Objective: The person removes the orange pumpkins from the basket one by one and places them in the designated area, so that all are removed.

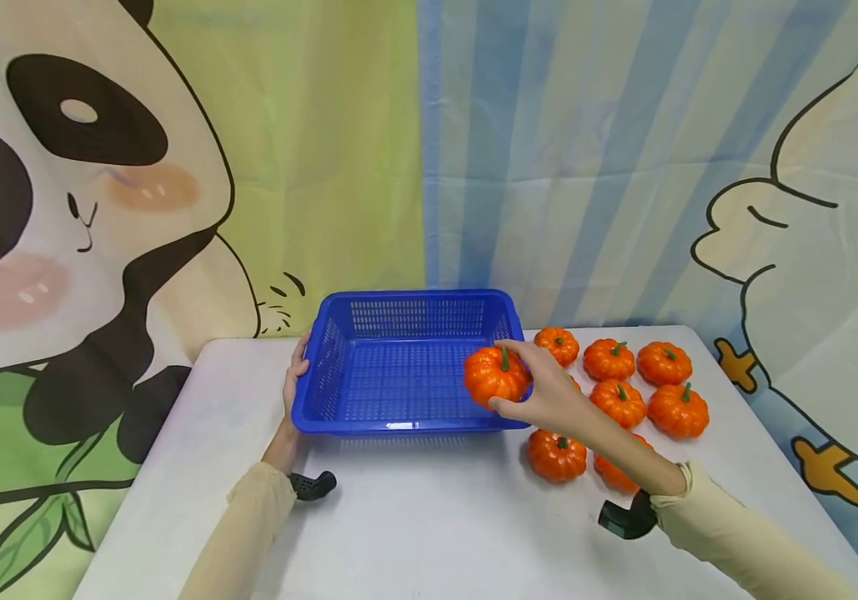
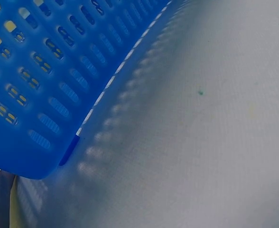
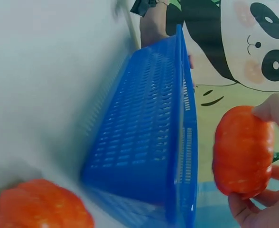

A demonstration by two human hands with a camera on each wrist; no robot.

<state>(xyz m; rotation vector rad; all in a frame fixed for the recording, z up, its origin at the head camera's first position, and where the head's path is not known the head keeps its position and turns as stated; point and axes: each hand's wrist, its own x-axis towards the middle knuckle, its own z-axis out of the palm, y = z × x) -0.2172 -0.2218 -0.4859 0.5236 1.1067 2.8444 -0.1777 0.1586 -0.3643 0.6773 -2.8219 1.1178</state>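
Note:
A small orange pumpkin with a green stem is pinched between the thumb and fingers of my right hand. It hangs over the right end of a blue perforated plastic basket, above the rim, as the right wrist view also shows. Nothing lies in the basket. My left hand holds the basket's left rim. In the left wrist view only the basket's outer wall and the tabletop appear; the left fingers are hidden there.
Several more orange pumpkins stand on the white table right of the basket, one near its front right corner. A cartoon-printed curtain hangs behind the table. Black wrist cameras jut from both sleeves.

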